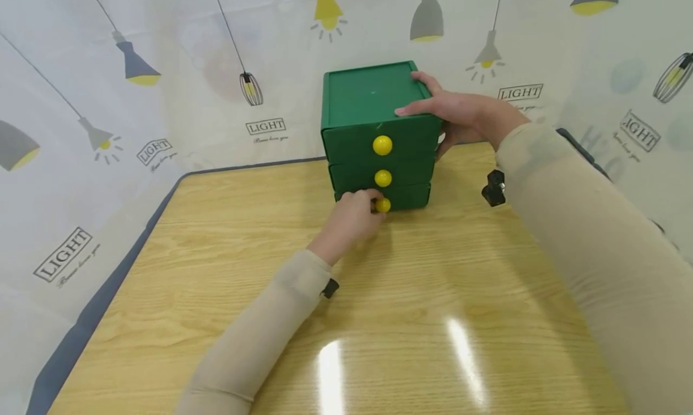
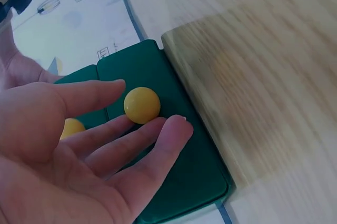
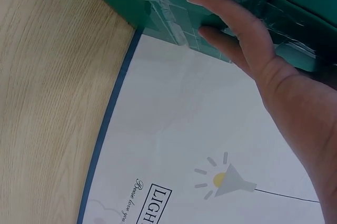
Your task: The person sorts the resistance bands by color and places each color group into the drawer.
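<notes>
A green box of three stacked drawers (image 1: 373,93) stands on the table, each front bearing a round yellow knob. My left hand (image 1: 354,213) is at the lowest knob (image 1: 383,205). In the left wrist view, the digits extend on either side of this knob (image 2: 142,105), with a small gap showing on the upper side. My right hand (image 1: 449,108) rests over the box's top right edge, two digits on the top and others down the side. Against the taped side panel (image 3: 176,21), its fingers (image 3: 247,29) lie nearly straight. All three drawers look closed.
The wood-grain table (image 1: 260,222) reaches forward to a pale wall covering (image 1: 189,120) printed with lamps, close behind the box. A dark band (image 1: 108,288) runs along the table's left edge. Small black devices (image 1: 494,188) sit on both wrists.
</notes>
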Demonstrator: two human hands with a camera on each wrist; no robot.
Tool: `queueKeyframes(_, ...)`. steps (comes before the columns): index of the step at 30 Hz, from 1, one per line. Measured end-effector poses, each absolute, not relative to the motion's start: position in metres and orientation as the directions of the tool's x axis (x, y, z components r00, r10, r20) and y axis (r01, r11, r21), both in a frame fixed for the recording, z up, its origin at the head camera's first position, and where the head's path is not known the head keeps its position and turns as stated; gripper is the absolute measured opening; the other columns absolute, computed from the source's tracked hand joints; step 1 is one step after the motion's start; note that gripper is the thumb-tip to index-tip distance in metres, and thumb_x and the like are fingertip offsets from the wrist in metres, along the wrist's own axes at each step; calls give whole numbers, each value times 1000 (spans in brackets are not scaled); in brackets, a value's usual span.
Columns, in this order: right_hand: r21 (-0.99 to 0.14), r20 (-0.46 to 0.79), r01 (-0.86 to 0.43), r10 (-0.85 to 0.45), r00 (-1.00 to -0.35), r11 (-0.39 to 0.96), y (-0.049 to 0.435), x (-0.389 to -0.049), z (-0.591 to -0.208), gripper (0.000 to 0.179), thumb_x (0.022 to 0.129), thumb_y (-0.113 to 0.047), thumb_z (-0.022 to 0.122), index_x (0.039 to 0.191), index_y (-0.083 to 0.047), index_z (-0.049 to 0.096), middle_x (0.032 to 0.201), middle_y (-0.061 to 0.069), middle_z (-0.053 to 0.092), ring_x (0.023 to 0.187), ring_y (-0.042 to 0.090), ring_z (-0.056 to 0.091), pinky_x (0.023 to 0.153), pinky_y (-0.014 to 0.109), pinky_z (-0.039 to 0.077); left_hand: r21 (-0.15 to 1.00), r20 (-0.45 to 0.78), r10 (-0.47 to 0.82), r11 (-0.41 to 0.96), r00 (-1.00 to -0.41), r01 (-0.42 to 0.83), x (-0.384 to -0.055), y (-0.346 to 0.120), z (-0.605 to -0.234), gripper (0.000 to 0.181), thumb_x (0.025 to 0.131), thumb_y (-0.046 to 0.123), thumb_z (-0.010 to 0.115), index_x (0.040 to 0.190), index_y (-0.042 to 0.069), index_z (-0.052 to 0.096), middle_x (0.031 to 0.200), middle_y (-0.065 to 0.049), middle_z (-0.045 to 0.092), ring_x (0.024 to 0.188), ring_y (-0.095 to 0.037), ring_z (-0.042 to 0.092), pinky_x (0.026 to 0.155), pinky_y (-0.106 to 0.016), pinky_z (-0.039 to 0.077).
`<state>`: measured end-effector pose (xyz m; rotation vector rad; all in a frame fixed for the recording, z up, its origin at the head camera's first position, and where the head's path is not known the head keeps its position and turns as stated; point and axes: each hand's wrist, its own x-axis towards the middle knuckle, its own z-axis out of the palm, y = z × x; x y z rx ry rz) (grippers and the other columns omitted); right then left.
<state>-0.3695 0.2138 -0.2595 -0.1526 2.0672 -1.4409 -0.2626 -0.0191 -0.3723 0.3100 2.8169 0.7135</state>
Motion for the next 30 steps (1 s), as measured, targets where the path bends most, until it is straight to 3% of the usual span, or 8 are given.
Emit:
queueKeyframes(4, -884, -415, 248, -421, -806, 396, 214, -372, -259, 103, 99, -53, 71, 152, -73, -15, 179, 2, -18, 163, 48, 13, 106, 75, 49, 497, -190, 279, 854, -941, 153, -264, -24, -371, 48, 105, 29, 69, 150, 15, 60, 148, -8, 67, 136, -21, 63, 115, -41, 53)
queueKeyframes(11, -881, -426, 260, -421, -801, 396, 216, -375, -259, 104, 100, -52, 71, 152, -72, -17, 179, 3, -18, 163, 48, 13, 107, 76, 48, 504, -246, 320, 849, -915, 161, -269, -28, -373, 54, 107, 33, 65, 157, 18, 53, 155, -6, 62, 150, -24, 53, 124, -43, 44)
queueKeyframes(19, -876, -438, 277, -413, -798, 395, 224, -381, -262, 102, 101, -51, 70, 151, -73, -17, 180, 3, -15, 162, 48, 21, 108, 74, 49, 522, -248, 324, 839, -913, 156, -279, -23, -378, 52, 108, 31, 63, 158, 20, 52, 157, -3, 60, 153, -23, 48, 127, -43, 40)
queueKeyframes(25, -875, -436, 272, -410, -801, 400, 225, -383, -261, 102, 100, -56, 67, 150, -73, -21, 180, 4, -16, 162, 52, 19, 109, 77, 45, 486, -262, 396, 842, -880, 234, -280, -27, -372, 63, 107, 37, 65, 163, 17, 44, 161, -8, 56, 153, -26, 48, 127, -44, 40)
queueKeyframes(30, -867, -388, 159, -439, -811, 473, 237, -378, -259, 89, 102, -73, 43, 151, -67, -31, 178, 2, -25, 163, 55, 11, 117, 77, 36, 507, -280, 424, 827, -862, 242, -281, -56, -338, 58, 108, 41, 61, 158, 13, 51, 152, -12, 63, 140, -30, 61, 118, -46, 50)
